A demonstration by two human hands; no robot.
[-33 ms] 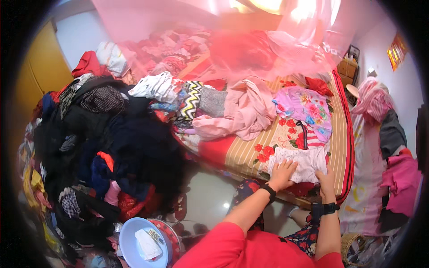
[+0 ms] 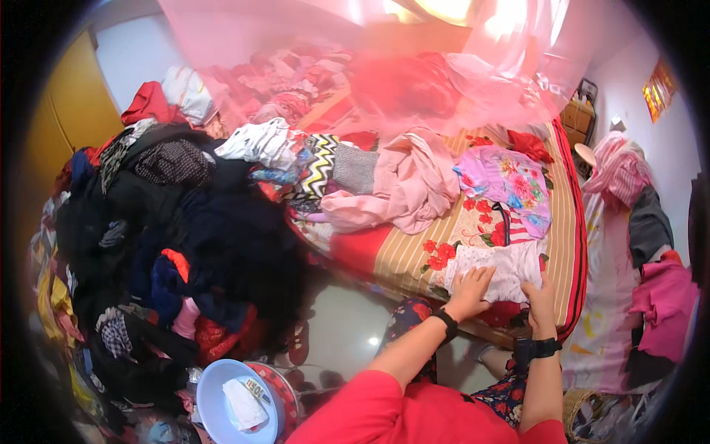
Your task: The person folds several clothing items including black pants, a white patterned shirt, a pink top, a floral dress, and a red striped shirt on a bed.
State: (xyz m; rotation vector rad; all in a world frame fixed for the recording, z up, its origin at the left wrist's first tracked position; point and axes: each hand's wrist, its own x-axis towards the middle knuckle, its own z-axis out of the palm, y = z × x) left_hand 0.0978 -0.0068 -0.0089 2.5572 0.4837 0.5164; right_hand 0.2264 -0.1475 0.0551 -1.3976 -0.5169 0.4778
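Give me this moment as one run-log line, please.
left hand: on pale garment | right hand: at garment's right edge | pale garment: spread on bed | beyond: purple floral garment

The dotted garment (image 2: 506, 266) is pinkish white (the basin (image 2: 210, 405), light blue).

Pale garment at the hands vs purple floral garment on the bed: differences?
Colour: the pale garment is whitish-pink with tiny specks; the floral garment is purple with big bright flowers.
Pose: the pale garment lies fairly flat; the floral garment is more rumpled.
Contact: the left hand and right hand are at the pale garment; neither touches the floral garment.
Shared: both lie on the bed.
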